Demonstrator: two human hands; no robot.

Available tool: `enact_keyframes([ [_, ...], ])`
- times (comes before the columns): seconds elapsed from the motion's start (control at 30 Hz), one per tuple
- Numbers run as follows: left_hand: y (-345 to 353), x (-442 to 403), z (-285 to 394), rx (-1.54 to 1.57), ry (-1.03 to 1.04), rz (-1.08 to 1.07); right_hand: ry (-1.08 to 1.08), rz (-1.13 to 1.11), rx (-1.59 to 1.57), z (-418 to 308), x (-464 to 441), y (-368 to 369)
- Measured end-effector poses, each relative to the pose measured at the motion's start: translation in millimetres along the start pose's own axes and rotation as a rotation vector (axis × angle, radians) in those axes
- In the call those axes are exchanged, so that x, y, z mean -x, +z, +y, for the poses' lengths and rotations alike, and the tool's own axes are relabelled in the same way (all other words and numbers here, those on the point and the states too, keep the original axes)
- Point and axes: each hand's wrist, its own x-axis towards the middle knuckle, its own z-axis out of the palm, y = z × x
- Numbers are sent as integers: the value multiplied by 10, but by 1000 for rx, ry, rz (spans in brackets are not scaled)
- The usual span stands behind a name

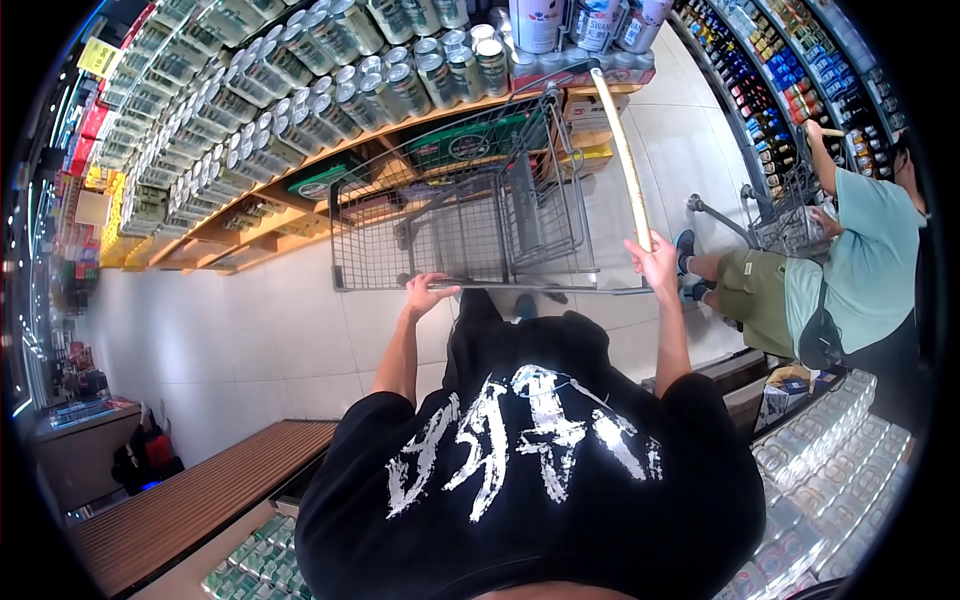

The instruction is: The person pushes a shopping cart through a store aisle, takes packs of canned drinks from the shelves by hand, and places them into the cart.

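An empty metal shopping cart (440, 210) stands sideways before me, its handlebar (622, 150) at the right end. My left hand (428, 294) rests on the cart's near top rim, its fingers laid over the rail. At the near end of the handlebar is my right hand (655, 262), its fingers wrapped round the bar. The cart's basket is beside a long shelf of upright cans (380, 92).
Green cartons (470, 140) lie under the can shelf. At the right, a person in a teal shirt (875, 225) reaches toward bottle shelves (760, 95) beside another cart (785, 225). Wrapped can packs (830, 470) stand behind me at right, a slatted bench (200, 500) at left.
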Motion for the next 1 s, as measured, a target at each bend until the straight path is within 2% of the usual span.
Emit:
enact_keyframes([
  [0.17, -20, -69, -85, 15, -11, 16, 19, -8, 6, -74, -3, 59],
  [0.3, -57, -96, -76, -91, -13, 27, 39, -18, 7, -69, -9, 77],
  [0.7, -158, -62, -13, -48, 13, 12, 73, -4, -23, -132, 16, 126],
  [0.8, -236, -102, -15, -77, 29, -80, 99, -1, -24, -176, 15, 140],
  [0.9, -388, -285, -141, 89, -60, -286, 102, -12, 2, -185, 47, 153],
  [0.93, -471, -201, 1, 205, -186, -297, 91, -14, 10, -193, 45, 159],
  [1.0, -522, -292, -70, 306, -245, -425, 91, 11, 60, -224, 68, 180],
])
